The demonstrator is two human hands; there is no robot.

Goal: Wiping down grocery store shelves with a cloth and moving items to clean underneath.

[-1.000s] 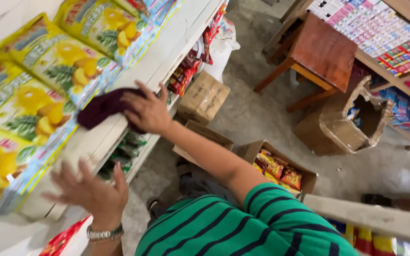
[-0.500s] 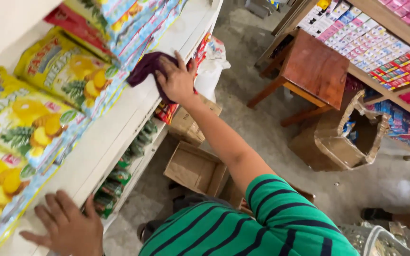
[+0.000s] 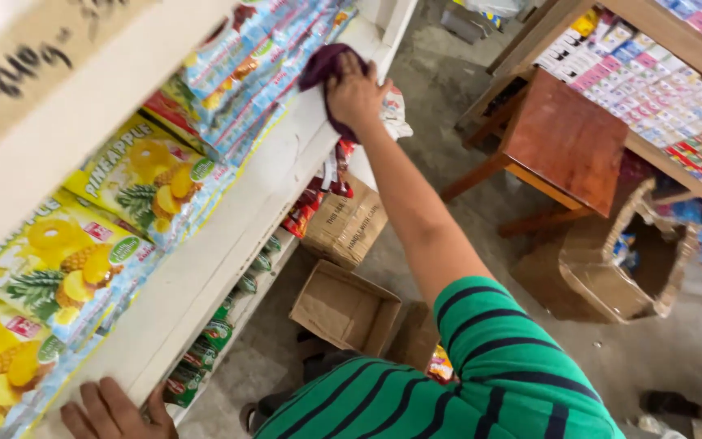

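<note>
Cloth of dark purple fabric point(image 3: 324, 63), bunched, is pressed under the right hand point(image 3: 357, 93) at twelve o'clock, on the front edge of the cream-painted wooden shelf point(image 3: 229, 236). The left hand point(image 3: 115, 410), fingers spread flat and holding nothing, is laid on the same edge at seven o'clock. Yellow pineapple snack packets point(image 3: 144, 175) are stacked at nine o'clock.

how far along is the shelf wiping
Nearly at the end of this shelf. The right hand presses the dark purple cloth near its far end, beside the blue packets. The left hand braces the near edge. The lower shelf is not being wiped.
</note>
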